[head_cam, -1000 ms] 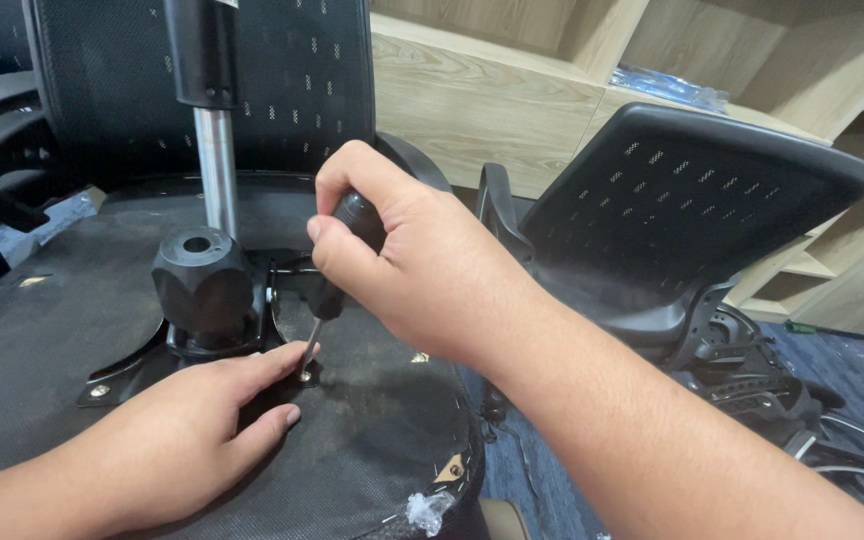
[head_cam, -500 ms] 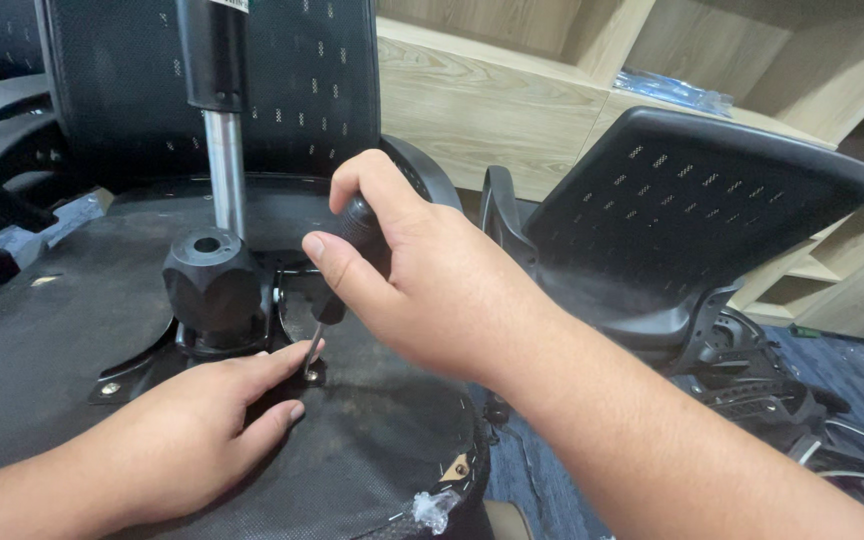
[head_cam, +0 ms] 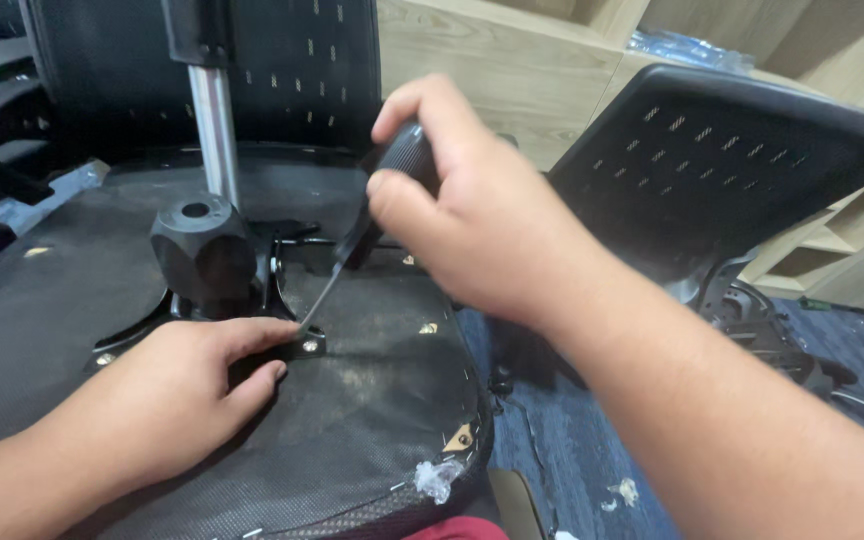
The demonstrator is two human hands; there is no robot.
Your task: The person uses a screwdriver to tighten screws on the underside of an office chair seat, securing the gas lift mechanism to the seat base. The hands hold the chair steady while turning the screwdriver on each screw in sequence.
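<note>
Item: overturned office chair seat (head_cam: pixel 72 300), underside up, black fabric scuffed and dusty. It lies flat before you, so the metal mounting plate (head_cam: pixel 127 345) and its fasteners face you.

Item: screwdriver (head_cam: pixel 367 225), black ribbed handle, slim metal shaft. Your right hand (head_cam: pixel 472 225) holds it slanted, handle high and to the right, tip down and left at a corner of the mounting plate just beside your left forefinger. The slant seems to suit a reach across the seat from the right.

Right hand: fingers (head_cam: pixel 422 110) curled fully about the handle, thumb pressed along its side; a closed grip, no gap showing.

Left hand (head_cam: pixel 167 385): laid palm down on the seat, fingers loosely bent, not closed round anything. The forefinger tip (head_cam: pixel 277 328) rests against the plate corner at the screwdriver tip, apparently to steady plate or fastener. Whether a screw sits under the tip, you cannot tell; the finger and shaft hide it.

Item: black faceted knob (head_cam: pixel 202 245), standing on the mechanism just behind the left hand.

Item: chrome gas cylinder (head_cam: pixel 214 130), upright behind the knob.

Item: mesh chair back (head_cam: pixel 722 150), black, tilted, lying to the right, well apart from the hands.

Item: pale wooden shelving (head_cam: pixel 492 70), behind all.
</note>
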